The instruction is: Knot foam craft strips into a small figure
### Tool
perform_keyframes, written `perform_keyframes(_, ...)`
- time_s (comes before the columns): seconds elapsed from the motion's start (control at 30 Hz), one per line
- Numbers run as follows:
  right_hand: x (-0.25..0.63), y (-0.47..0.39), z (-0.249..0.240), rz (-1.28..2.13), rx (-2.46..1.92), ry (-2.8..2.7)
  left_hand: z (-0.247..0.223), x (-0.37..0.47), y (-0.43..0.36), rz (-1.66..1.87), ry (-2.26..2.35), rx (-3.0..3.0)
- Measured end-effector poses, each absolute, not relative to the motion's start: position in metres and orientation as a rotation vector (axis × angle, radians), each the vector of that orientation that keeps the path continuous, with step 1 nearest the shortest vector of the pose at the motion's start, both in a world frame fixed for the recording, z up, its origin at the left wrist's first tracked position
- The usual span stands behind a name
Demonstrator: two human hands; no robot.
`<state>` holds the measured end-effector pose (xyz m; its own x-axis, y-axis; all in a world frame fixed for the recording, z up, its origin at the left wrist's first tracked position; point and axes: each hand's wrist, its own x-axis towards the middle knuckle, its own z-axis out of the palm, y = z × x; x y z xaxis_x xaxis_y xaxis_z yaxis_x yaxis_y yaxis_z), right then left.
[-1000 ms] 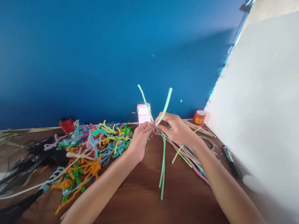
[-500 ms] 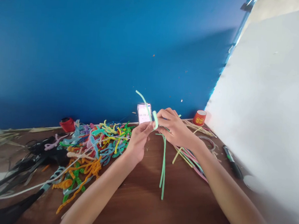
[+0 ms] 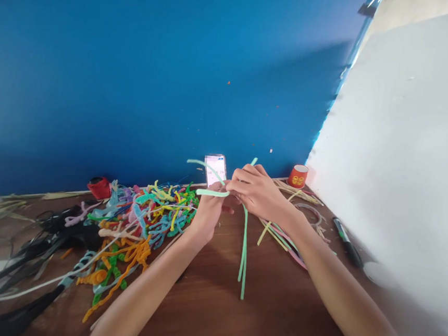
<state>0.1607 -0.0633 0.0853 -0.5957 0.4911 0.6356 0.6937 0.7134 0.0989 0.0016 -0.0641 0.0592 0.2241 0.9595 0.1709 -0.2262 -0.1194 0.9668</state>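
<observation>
My left hand [image 3: 209, 211] and my right hand [image 3: 260, 193] meet in the middle, both closed on a light green pipe cleaner [image 3: 211, 193]. One end points left across my left thumb. Another thin green length [image 3: 198, 161] arcs up and left in front of the phone, and a short green tip [image 3: 254, 161] shows above my right knuckles. The spot where the fingers pinch is partly hidden. Below my right hand, two green pipe cleaners [image 3: 244, 253] run down toward me over the brown table [image 3: 212, 303]; their upper ends are hidden by the hand.
A tangled heap of coloured pipe cleaners [image 3: 157, 209] lies left, beside black cables [image 3: 69, 227]. Behind the hands stands a phone [image 3: 216, 168] showing a timer. To the right are more straight pipe cleaners [image 3: 281, 236], a red paper cup [image 3: 297, 176] and a marker [image 3: 347, 242].
The green pipe cleaner's near end has swung from upright to pointing left, and the thin far length has tipped lower leftward. A green tip now rises higher above my right hand.
</observation>
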Motion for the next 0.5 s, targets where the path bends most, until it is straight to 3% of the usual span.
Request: perform_keyframes(0.5, 0.168, -0.065, 0.088, -0.192, -0.81, -2.435, 0.081, -0.009, -0.07, 0.972, 0.607, 1.254)
